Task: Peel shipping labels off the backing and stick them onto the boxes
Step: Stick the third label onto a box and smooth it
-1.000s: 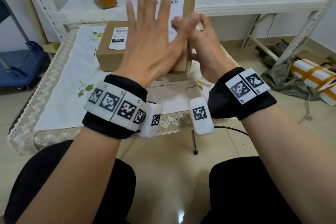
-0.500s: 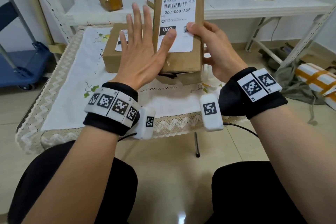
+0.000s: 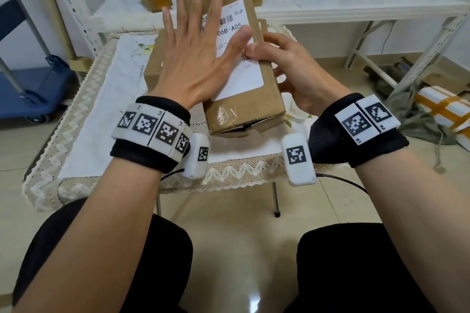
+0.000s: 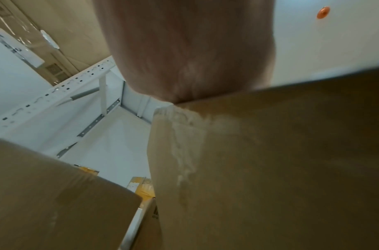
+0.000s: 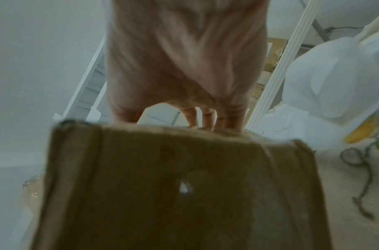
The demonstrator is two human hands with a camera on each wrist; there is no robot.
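A long brown cardboard box is tilted up over the table, its white shipping label facing me. My left hand lies flat with straight, spread fingers on the label's left part. My right hand grips the box's right side, thumb on the label's edge. In the left wrist view the box fills the lower right under my palm. In the right wrist view my fingers curl over the far edge of the box. A second labelled box lies on the table behind my left hand.
The small table carries a white embroidered cloth with a lace edge. Behind it, a white metal shelf holds several brown parcels. A blue cart stands at the left; wrapped parcels and cloth lie on the floor at the right.
The box has tipped back toward me and come lower. My flat left hand has slid up over the label, now covering its left part.
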